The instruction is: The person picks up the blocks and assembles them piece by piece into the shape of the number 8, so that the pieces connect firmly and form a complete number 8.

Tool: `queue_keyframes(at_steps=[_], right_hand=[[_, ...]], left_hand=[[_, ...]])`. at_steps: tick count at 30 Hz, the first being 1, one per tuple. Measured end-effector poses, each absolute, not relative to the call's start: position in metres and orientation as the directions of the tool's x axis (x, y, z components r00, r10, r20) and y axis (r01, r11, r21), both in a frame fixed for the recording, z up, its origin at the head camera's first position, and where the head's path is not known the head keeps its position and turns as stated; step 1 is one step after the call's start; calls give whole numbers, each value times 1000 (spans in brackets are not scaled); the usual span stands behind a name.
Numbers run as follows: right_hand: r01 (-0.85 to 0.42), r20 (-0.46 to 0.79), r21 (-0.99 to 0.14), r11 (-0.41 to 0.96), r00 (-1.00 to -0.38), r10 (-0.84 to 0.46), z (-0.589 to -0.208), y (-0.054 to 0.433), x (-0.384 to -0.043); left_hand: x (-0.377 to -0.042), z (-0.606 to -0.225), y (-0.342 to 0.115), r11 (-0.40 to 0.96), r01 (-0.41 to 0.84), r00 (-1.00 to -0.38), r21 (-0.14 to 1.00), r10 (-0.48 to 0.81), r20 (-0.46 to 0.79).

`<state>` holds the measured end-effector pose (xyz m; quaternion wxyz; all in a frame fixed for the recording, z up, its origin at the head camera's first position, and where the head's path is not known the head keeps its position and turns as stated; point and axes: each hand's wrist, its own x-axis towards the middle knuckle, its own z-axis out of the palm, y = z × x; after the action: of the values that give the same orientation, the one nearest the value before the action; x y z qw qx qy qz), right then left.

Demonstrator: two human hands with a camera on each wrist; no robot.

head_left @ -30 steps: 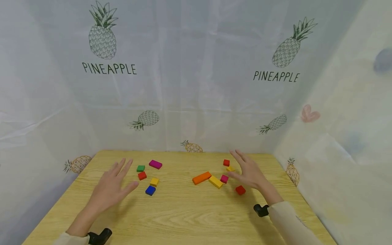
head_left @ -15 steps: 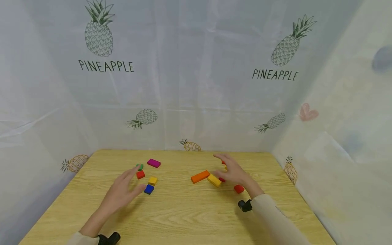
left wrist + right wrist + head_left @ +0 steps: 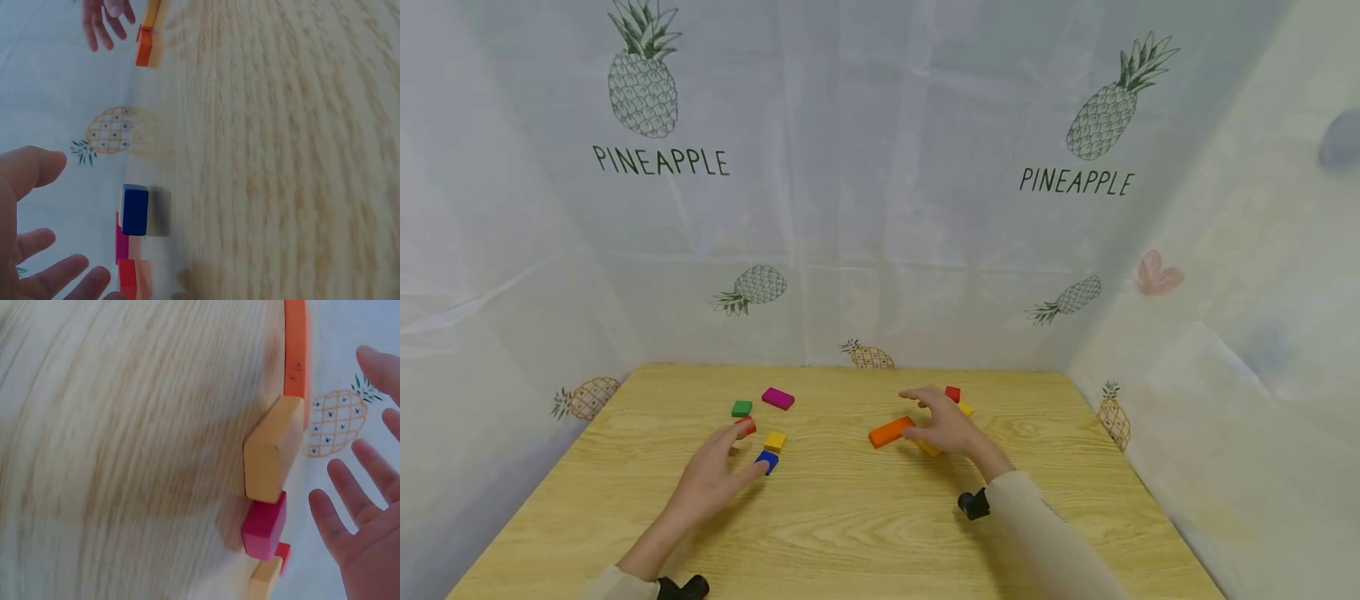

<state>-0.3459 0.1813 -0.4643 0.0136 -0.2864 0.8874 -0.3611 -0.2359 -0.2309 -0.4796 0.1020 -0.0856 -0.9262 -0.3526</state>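
My left hand [image 3: 715, 475] hovers low over the left group of blocks, fingers spread and holding nothing. In the head view its thumb overlaps the blue block [image 3: 765, 457] and its fingertips overlap a red block [image 3: 127, 279]. A small yellow block [image 3: 776, 441] lies just beyond the blue one. Above the right group is my right hand [image 3: 951, 429], with thumb and fingers apart. Its thumb overlaps the end of the long orange block [image 3: 887, 434]. Partly beneath the hand is a yellow block [image 3: 269, 453]; a pink block [image 3: 265, 528], hidden in the head view, shows beside it.
A green block [image 3: 742, 408] and a magenta block [image 3: 778, 399] lie at the back left of the wooden table [image 3: 820, 533]. Behind the right hand are a red block [image 3: 952, 392] and a small yellow block [image 3: 966, 409]. A pineapple-print cloth [image 3: 865, 208] hangs behind the table.
Both hands have moved inward and lower: the left rightward to the blue and red blocks, the right leftward over the orange and yellow blocks. The blocks themselves have stayed put.
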Motion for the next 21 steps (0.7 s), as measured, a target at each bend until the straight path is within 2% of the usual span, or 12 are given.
queue_keyframes(at_steps=[12, 21], right_hand=[[-482, 148, -631, 608, -844, -515, -482, 173, -354], [-530, 147, -562, 635, -819, -554, -483, 166, -357]], left_hand=[[-239, -489, -227, 704, 170, -982, 690, 58, 182], [-238, -489, -223, 696, 166, -983, 699, 63, 171]])
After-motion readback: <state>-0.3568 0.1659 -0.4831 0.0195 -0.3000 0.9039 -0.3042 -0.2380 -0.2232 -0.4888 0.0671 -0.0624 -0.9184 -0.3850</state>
